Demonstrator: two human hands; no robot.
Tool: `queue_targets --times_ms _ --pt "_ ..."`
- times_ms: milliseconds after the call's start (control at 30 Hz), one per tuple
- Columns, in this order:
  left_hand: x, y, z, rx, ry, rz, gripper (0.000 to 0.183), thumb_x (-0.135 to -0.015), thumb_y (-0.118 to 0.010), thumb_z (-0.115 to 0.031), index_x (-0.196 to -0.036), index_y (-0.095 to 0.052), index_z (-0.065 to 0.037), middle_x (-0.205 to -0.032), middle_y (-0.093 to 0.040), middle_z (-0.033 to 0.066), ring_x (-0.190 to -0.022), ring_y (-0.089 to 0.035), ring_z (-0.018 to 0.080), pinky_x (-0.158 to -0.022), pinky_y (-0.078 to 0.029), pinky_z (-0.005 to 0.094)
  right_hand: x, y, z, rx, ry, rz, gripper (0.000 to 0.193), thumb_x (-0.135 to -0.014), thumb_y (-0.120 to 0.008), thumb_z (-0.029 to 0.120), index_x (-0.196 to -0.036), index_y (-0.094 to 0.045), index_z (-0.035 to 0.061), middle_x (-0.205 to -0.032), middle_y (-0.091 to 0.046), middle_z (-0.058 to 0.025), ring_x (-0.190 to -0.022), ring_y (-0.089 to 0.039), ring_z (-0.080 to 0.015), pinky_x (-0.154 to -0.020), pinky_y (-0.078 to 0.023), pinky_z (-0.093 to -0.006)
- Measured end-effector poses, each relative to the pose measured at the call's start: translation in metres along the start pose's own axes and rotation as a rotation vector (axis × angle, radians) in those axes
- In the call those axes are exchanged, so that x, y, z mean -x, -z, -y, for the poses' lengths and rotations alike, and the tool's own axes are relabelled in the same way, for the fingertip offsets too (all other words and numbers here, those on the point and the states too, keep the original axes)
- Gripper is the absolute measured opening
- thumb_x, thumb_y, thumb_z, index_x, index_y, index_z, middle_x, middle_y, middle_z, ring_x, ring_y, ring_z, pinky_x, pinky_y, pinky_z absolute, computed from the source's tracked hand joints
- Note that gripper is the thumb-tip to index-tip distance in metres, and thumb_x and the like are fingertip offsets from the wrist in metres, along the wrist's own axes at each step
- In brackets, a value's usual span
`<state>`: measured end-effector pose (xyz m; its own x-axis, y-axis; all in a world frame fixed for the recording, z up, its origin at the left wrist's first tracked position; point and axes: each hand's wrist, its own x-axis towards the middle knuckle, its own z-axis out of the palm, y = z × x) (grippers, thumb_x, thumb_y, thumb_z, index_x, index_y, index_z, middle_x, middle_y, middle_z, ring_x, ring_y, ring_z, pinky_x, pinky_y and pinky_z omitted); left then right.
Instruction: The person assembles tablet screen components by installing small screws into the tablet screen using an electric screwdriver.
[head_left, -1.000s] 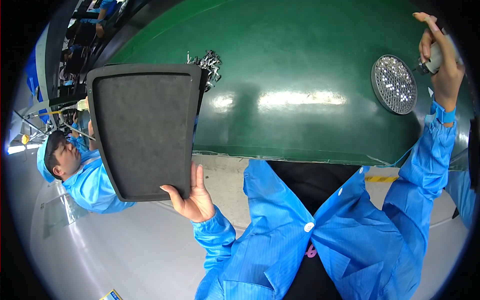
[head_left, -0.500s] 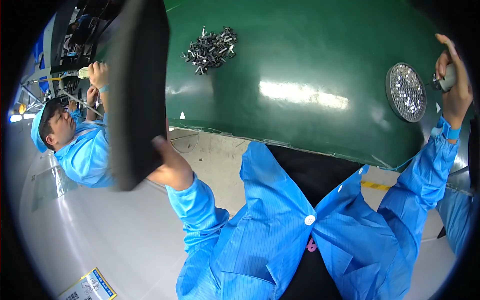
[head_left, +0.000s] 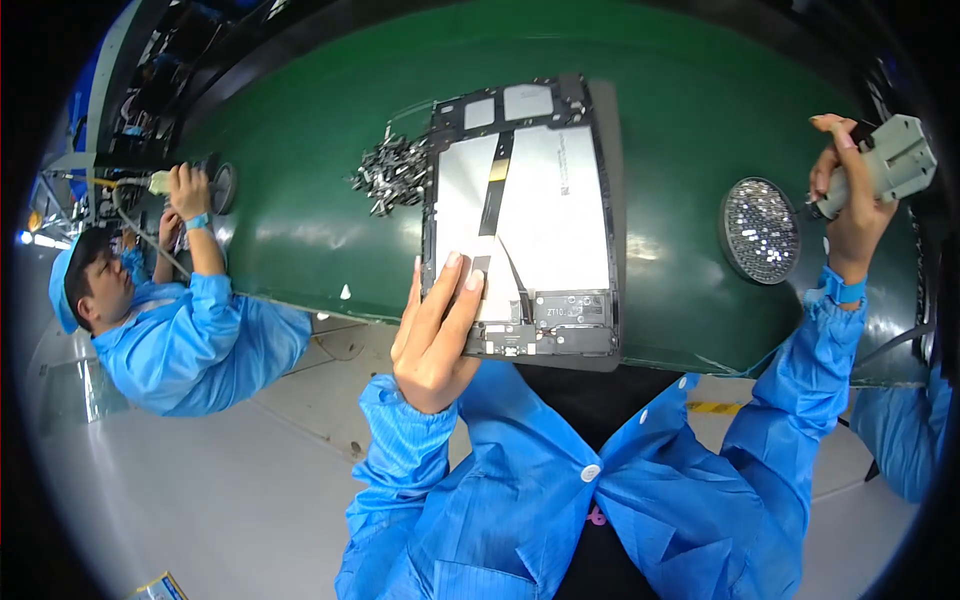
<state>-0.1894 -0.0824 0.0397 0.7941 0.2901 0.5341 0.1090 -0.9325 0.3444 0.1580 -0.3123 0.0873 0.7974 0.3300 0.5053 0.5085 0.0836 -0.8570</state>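
Evidently, we had the opened tablet (head_left: 560, 225) before us, its pale inner panels uppermost, over a dark grey backing (head_left: 611, 150) on the green surface (head_left: 680, 100). Its lower end came close to the surface's front edge; we could not tell whether that end rested flat or was slightly raised. Our left fingers (head_left: 456, 320) lay nearly straight and a little spread over the tablet's lower left part; the thumb was hidden, so we could not tell whether they gripped it. Well to the tablet's right, our right fingers (head_left: 856, 180) were curled closed around a pale hand tool (head_left: 898, 160), its nose beside a round dish (head_left: 762, 235) of small shiny pieces. Just left of the tablet sat a heap of small dark parts (head_left: 390, 178).

We judged that steadying it well called for light, even pressure toward the tablet's frame, sparing the dark strip (head_left: 491, 200) running down its middle. Keeping its lower end fully supported seemed wise, as did leaving a gap from the heap so nothing slid underneath. With the tool, a relaxed hold and care not to knock the dish's rim mattered most.
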Motion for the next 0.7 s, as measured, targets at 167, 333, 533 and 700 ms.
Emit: queue_targets --times_ms 167,333,533,700 --pt "-0.020 -0.007 0.004 -0.030 -0.132 0.099 0.063 -0.060 -0.065 0.012 -0.123 -0.066 0.005 -0.127 -0.062 0.0281 -0.123 -0.059 0.0436 -0.106 -0.042 0.0638 0.002 -0.001 0.000 -0.037 -0.018 -0.039 0.017 -0.093 -0.065 0.013 -0.097 -0.065 -0.0038 -0.088 -0.071 -0.0137 -0.053 -0.053 -0.0100 -0.046 -0.042 -0.0254" --pt "-0.076 -0.043 0.021 0.093 -0.186 0.146 0.078 -0.054 -0.058 0.016 -0.131 -0.061 0.005 -0.136 -0.056 0.0302 -0.130 -0.054 0.0440 -0.111 -0.039 0.0603 -0.001 -0.001 0.007 -0.011 -0.062 -0.064 0.015 -0.093 -0.064 0.011 -0.093 -0.064 -0.0039 -0.091 -0.069 -0.0133 -0.050 -0.052 -0.0098 -0.046 -0.043 -0.0252" --pt "-0.205 -0.156 0.072 0.060 -0.216 0.034 0.081 -0.063 -0.062 0.016 -0.140 -0.057 -0.011 -0.148 -0.048 0.0212 -0.128 -0.051 0.0476 -0.115 -0.038 0.0513 0.001 0.009 0.013 -0.051 -0.067 -0.095 0.010 -0.093 -0.064 0.007 -0.096 -0.065 -0.0030 -0.090 -0.070 -0.0132 -0.049 -0.054 -0.0096 -0.043 -0.044 -0.0251" --pt "-0.280 -0.229 0.137 0.047 -0.142 0.074 0.073 -0.070 -0.079 0.002 -0.139 -0.058 -0.014 -0.147 -0.051 0.0185 -0.129 -0.053 0.0439 -0.113 -0.042 0.0463 -0.006 0.032 -0.001 -0.067 -0.077 -0.229 0.011 -0.093 -0.064 0.005 -0.094 -0.068 -0.0046 -0.088 -0.072 -0.0114 -0.048 -0.055 -0.0084 -0.042 -0.041 -0.0244"
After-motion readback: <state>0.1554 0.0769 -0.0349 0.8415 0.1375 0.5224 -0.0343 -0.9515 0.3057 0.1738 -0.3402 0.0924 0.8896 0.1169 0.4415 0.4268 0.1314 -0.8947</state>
